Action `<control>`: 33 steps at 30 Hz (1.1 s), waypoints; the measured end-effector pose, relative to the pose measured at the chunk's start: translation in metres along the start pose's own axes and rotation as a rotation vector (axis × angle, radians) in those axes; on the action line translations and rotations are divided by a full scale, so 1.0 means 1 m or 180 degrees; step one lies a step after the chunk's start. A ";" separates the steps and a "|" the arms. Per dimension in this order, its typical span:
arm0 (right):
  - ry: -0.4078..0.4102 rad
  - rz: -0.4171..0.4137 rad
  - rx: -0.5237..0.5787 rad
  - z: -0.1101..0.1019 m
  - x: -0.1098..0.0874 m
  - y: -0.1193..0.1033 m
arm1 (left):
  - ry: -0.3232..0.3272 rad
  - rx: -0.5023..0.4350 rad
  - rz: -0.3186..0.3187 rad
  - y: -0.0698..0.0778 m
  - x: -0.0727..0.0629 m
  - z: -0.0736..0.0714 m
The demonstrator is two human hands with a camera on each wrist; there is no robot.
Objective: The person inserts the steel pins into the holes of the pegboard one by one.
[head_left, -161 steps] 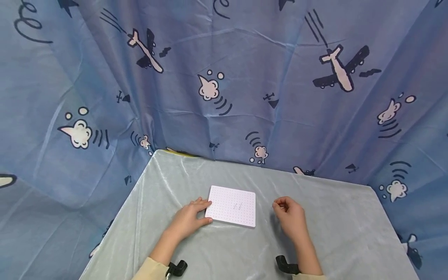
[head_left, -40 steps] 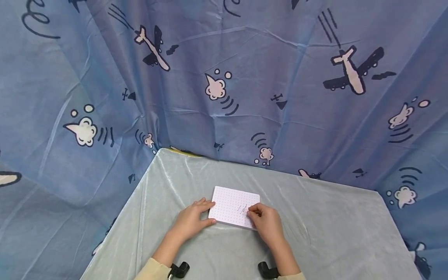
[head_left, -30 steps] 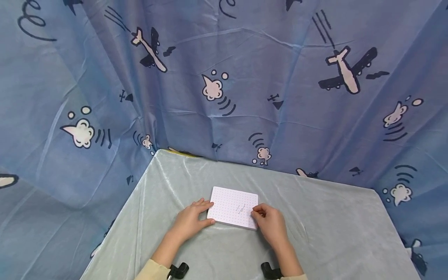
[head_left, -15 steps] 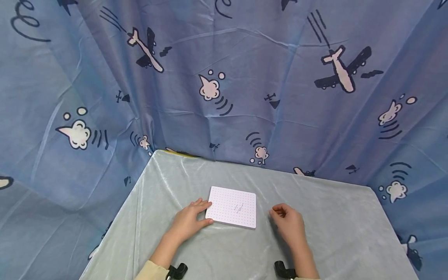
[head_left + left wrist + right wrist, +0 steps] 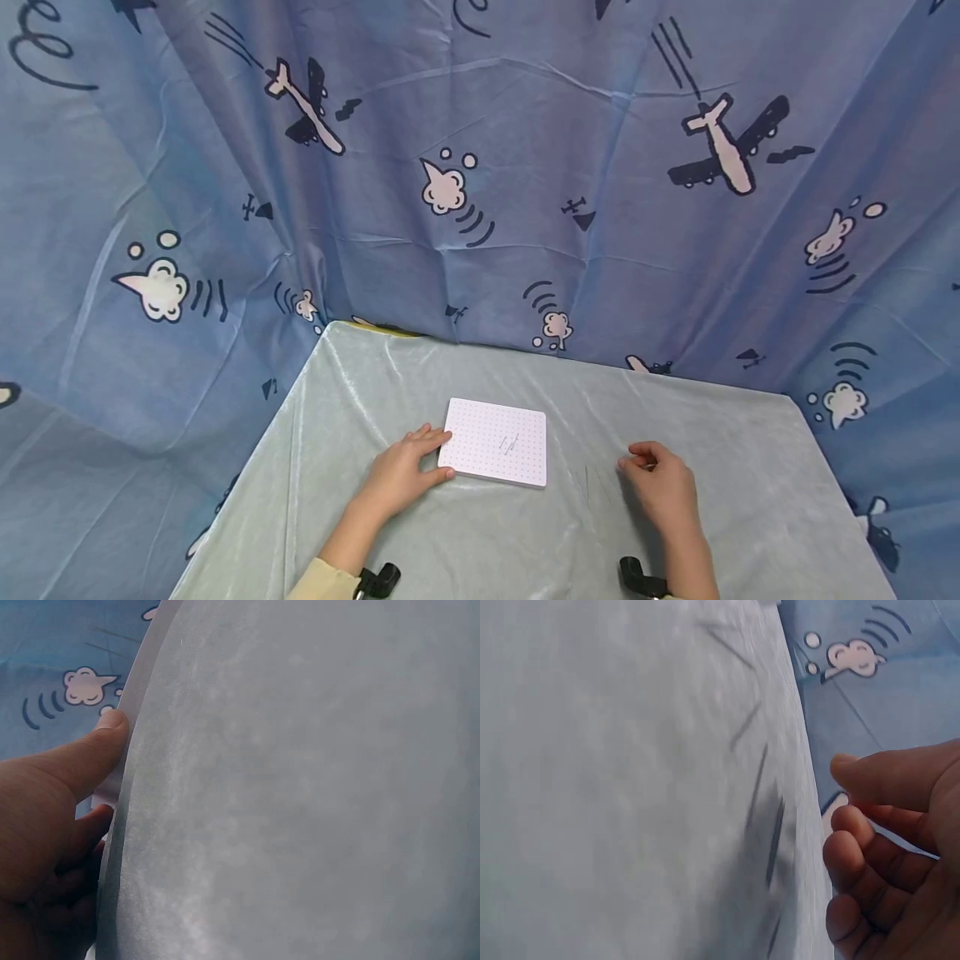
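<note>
A white pad with a dotted grid (image 5: pixel 480 425) lies flat on the pale cloth, bearing a few thin dark needle-like sticks (image 5: pixel 510 444). My left hand (image 5: pixel 405 467) rests at the pad's left edge, its fingertips and thumb on it; the left wrist view shows its thumb and fingers at the side. Right of the pad my right hand (image 5: pixel 663 487) hovers over the cloth with loosely curled fingers, and no object shows between thumb and fingers in the right wrist view. Several more thin sticks (image 5: pixel 775 844) lie on the cloth beside this hand.
The table is covered with pale grey-green velvety cloth (image 5: pixel 480 542). A blue curtain (image 5: pixel 510 275) printed with aeroplanes and clouds hangs behind and at both sides. Each wrist wears a black camera mount (image 5: pixel 378 581).
Compared with the earliest frame, one more stick lies on the pad. The right hand has left the pad's right edge and moved right over the cloth. The left hand stays at the pad.
</note>
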State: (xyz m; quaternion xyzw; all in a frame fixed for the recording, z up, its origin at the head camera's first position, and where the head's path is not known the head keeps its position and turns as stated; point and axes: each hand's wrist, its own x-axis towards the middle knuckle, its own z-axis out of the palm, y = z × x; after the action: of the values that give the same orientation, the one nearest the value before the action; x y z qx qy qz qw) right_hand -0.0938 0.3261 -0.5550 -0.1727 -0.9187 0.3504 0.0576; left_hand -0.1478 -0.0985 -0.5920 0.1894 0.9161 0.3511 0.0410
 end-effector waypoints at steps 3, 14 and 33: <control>-0.0050 0.0063 -0.0063 -0.007 0.000 0.008 | 0.0004 0.0026 0.0012 0.000 0.001 0.001; -0.0321 0.0292 -0.0234 -0.027 -0.001 0.028 | 0.0007 -0.0022 0.0017 0.001 0.000 0.000; -0.0619 0.0332 -0.0464 -0.031 -0.007 0.031 | -0.0024 -0.0047 -0.0021 0.002 -0.001 -0.001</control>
State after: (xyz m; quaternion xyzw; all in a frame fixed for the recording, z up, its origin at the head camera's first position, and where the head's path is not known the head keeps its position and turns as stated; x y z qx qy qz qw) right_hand -0.0720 0.3648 -0.5523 -0.1892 -0.9328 0.3003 -0.0628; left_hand -0.1467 -0.0976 -0.5899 0.1874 0.9139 0.3570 0.0470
